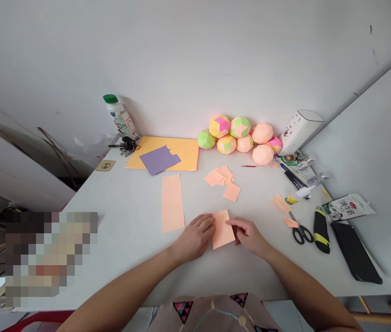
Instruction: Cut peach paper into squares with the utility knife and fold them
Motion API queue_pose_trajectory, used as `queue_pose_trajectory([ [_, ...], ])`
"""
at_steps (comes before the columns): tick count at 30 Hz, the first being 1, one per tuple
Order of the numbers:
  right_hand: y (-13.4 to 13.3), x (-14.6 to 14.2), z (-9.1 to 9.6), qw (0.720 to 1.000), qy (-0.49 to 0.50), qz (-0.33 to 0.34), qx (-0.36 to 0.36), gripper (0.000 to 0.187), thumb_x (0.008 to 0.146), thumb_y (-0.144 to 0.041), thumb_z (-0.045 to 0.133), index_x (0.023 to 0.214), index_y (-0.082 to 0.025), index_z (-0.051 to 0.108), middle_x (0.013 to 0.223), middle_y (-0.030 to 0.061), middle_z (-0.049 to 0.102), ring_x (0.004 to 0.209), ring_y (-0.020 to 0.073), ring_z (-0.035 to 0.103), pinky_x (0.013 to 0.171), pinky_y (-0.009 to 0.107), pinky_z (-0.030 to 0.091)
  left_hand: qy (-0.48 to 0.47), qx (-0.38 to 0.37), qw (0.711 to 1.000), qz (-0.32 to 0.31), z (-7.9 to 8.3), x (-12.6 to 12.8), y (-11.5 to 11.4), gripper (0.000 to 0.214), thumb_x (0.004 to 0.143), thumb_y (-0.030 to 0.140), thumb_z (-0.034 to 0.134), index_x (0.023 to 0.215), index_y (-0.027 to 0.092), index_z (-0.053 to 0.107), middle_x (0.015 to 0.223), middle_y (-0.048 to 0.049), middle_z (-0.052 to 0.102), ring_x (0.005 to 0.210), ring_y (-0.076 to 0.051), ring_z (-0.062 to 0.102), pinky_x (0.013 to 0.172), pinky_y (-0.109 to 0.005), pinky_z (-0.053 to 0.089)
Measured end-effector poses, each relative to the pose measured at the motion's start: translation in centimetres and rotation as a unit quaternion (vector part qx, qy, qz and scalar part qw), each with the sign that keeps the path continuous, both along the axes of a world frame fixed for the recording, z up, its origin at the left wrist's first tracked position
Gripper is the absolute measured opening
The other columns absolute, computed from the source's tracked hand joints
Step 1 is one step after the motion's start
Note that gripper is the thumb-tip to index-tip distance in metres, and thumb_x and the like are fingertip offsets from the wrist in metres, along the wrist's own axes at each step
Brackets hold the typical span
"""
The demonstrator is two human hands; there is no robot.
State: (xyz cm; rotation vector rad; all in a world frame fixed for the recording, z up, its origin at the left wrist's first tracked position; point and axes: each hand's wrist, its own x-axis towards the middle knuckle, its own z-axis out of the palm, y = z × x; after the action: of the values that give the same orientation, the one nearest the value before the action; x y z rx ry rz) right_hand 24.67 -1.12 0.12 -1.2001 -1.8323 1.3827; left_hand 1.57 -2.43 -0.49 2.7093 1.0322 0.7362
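Observation:
A peach square of paper (221,235) lies on the white table in front of me, slightly turned. My left hand (198,236) holds its left edge, the fingers close together and bent onto it. At the right edge is my right hand (249,236), index finger stretched over the paper and the other fingers curled beside it; the thumb is mostly hidden. Beyond the hands lie a small pile of peach paper pieces (219,176) and a single small peach square (232,192). To the left is a long peach paper strip (172,204).
Faceted paper balls (240,144) stand by the wall. Purple paper (159,160) rests on yellow sheets (190,154). A bottle (122,117) stands back left. On the right lie scissors (302,234), a glue bottle (299,194), a utility knife (321,230) and a black case (356,252).

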Motion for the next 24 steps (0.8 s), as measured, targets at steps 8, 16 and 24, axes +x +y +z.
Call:
queue_pose_trajectory([
  [8,0.5,-0.4,0.3,0.891,-0.195,0.075,0.403,0.055,0.070,-0.001,0.043,0.121,-0.019,0.054,0.117,0.0144,0.053,0.112,0.0279,0.051,0.086,0.045,0.051,0.014,-0.023,1.000,0.014,0.3,0.0,0.0,0.033,0.081,0.005,0.041,0.110,0.012,0.056,0.119,-0.0169,0.055,0.117,-0.028,0.050,0.099,-0.049,0.045],
  [16,1.2,-0.2,-0.6,0.869,-0.235,0.152,0.409,0.065,0.063,-0.004,0.046,0.128,-0.005,0.047,0.139,0.0201,0.043,0.137,0.0305,0.025,0.106,0.052,0.034,0.049,-0.032,0.998,-0.002,0.2,-0.2,0.3,0.038,0.084,0.010,0.042,0.121,0.011,0.051,0.131,-0.0172,0.051,0.123,-0.030,0.044,0.099,-0.050,0.041],
  [24,1.1,0.0,-0.5,0.881,-0.260,0.152,0.365,0.061,0.064,-0.006,0.047,0.124,-0.008,0.051,0.141,0.0172,0.042,0.136,0.0309,0.026,0.106,0.053,0.034,0.044,-0.026,0.999,0.007,0.3,0.0,0.2,0.032,0.085,0.011,0.042,0.115,0.010,0.054,0.128,-0.0170,0.054,0.120,-0.029,0.047,0.098,-0.048,0.042],
])
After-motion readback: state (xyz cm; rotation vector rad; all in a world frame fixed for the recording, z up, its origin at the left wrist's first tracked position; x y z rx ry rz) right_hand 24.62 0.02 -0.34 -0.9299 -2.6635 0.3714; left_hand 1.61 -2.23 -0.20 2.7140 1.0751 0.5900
